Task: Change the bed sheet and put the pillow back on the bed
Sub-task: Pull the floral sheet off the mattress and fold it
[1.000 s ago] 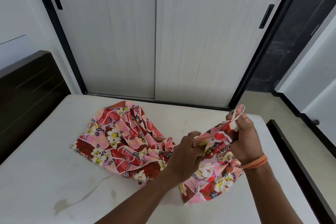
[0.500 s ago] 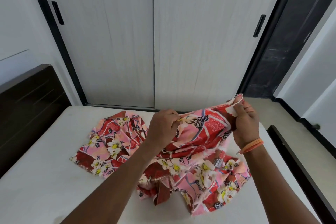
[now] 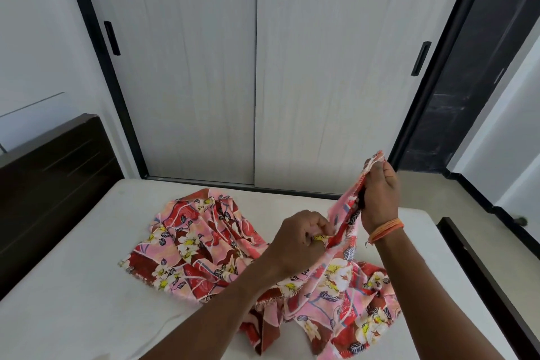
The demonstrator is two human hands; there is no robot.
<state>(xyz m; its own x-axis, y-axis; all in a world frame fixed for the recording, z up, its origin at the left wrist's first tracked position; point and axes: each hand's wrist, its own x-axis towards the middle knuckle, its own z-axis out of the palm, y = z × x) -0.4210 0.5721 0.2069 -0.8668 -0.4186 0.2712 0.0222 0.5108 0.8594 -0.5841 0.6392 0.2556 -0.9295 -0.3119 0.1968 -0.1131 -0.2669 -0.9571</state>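
One floral sheet [image 3: 204, 245], two hands, two wardrobe doors, two door handles

Right hand [image 3: 380, 196] pinching the sheet [image 3: 210, 242] edge, raised. Left hand [image 3: 301, 240] gripping the same edge lower and just left of that pinch. Rest of the cloth bunched on the mattress [image 3: 73, 286] below and left of both grips.
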